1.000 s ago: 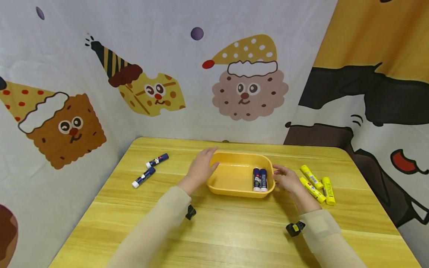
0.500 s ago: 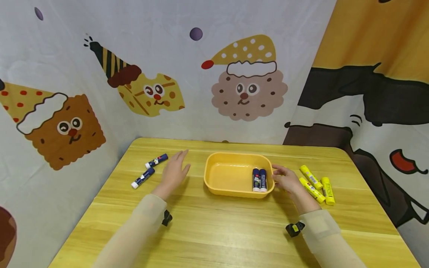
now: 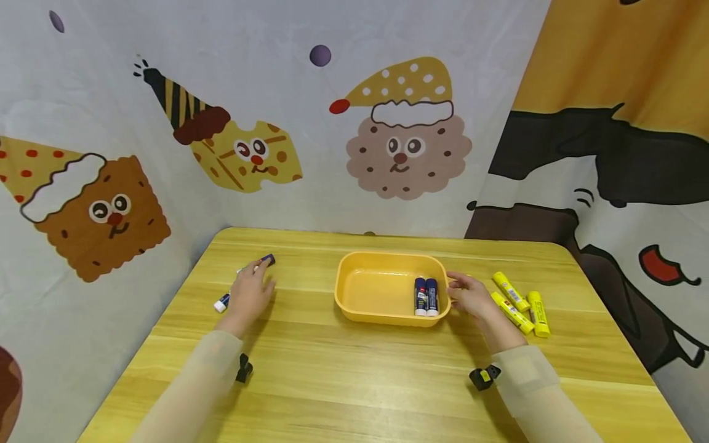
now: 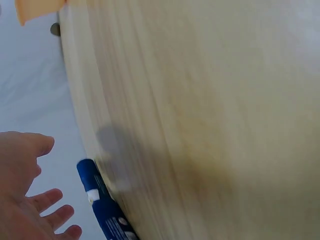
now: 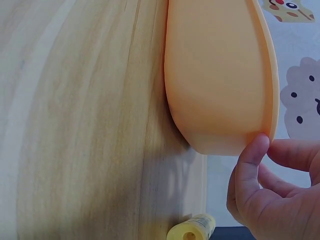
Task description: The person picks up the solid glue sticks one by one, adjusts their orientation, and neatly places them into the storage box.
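Note:
My left hand (image 3: pixel 248 296) reaches over two dark blue glue sticks at the table's left. Its fingers are spread and partly cover them. One blue glue stick (image 3: pixel 222 302) pokes out to the left of the hand, the other (image 3: pixel 269 259) beyond the fingertips. In the left wrist view, a gap shows between the hand (image 4: pixel 30 195) and a blue glue stick (image 4: pixel 107 210). My right hand (image 3: pixel 471 298) pinches the right rim of a yellow-orange plastic basket (image 3: pixel 346 307). Inside it, two blue glue sticks (image 3: pixel 426 297) lie side by side near the right wall.
Three yellow glue sticks (image 3: pixel 512 311) lie on the wooden table (image 3: pixel 354 381) just right of my right hand. A cloth with cartoon prints (image 3: pixel 321 203) hangs behind the table's far edge. Black wrist cameras (image 3: pixel 483 376) sit at both cuffs.
My left hand has left the basket's left end and moved left to the blue glue sticks. The right hand has stayed at the basket's right rim.

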